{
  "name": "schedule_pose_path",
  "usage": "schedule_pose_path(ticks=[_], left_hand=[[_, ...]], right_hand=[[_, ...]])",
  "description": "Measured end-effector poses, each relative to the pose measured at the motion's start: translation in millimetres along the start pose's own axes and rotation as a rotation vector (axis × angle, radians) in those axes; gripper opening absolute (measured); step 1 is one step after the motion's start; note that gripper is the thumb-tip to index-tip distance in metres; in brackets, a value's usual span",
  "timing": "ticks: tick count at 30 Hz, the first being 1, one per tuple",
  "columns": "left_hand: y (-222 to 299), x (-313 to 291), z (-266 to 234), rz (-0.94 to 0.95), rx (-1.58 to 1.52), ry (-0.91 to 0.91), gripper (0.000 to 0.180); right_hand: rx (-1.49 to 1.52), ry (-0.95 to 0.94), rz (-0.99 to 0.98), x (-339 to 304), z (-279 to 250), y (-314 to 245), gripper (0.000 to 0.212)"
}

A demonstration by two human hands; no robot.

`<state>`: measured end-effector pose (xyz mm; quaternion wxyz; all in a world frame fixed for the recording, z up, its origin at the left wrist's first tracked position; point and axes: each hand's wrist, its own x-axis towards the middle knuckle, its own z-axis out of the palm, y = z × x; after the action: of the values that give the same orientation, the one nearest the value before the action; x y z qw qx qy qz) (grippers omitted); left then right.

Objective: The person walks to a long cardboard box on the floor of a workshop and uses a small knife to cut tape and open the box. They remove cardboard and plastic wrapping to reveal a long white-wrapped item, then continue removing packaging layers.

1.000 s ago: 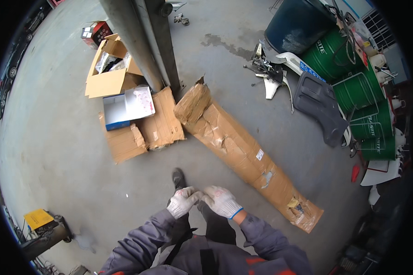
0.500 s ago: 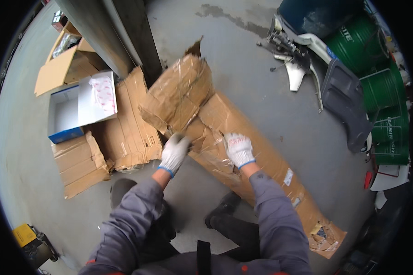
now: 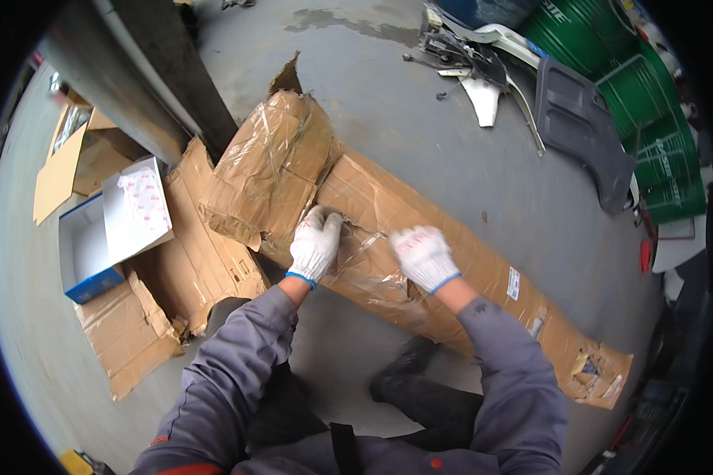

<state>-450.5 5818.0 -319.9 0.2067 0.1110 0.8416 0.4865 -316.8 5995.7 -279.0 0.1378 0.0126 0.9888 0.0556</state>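
A long parcel wrapped in brown cardboard (image 3: 459,245) and clear tape lies slantwise on the floor before me. Its far left end is a bulky taped section (image 3: 269,150) with a torn flap sticking up. My left hand (image 3: 317,244), in a white knit glove, is closed at the torn cardboard beside the seam below that section; its fingertips are partly hidden. Over the middle of the parcel, my gloved right hand (image 3: 424,255) is curled into a fist, and what it grips is hidden. Shiny wrinkled tape (image 3: 364,247) shows on the cardboard between my hands.
At left lie flattened cardboard (image 3: 190,237), an opened blue-and-white box (image 3: 91,241) and an open carton (image 3: 75,162), near a grey column (image 3: 119,79). Green drums (image 3: 665,158), a dark plastic panel (image 3: 578,119) and white vehicle parts (image 3: 483,99) stand at far right.
My left hand has moved from the parcel's near edge onto the torn cardboard by the seam. My right hand has closed further into a fist. The whole view has shifted.
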Motion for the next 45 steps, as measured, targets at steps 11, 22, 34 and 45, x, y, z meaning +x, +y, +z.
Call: schedule_pose_path(ticks=[11,22,34,45], left_hand=[[-0.4,-34.2,-40.8,-0.107,-0.195,0.098,0.041],[-58.3,-29.1,-120.8,-0.169,-0.528,0.531,0.041],[-80.2,20.9,-165.9,-0.163,-0.423,0.495,0.057],[-69.2,29.0,-159.5,-0.131,-0.051,0.566,0.052]], right_hand=[[0.072,-0.065,0.111,1.4,6.1,9.3,0.026],[0.320,0.195,0.068,65.7,-35.4,-67.8,0.030],[0.134,0.525,-0.257,93.4,-51.3,-166.6,0.022],[-0.036,0.114,-0.137,77.3,-9.5,-147.4,0.024]])
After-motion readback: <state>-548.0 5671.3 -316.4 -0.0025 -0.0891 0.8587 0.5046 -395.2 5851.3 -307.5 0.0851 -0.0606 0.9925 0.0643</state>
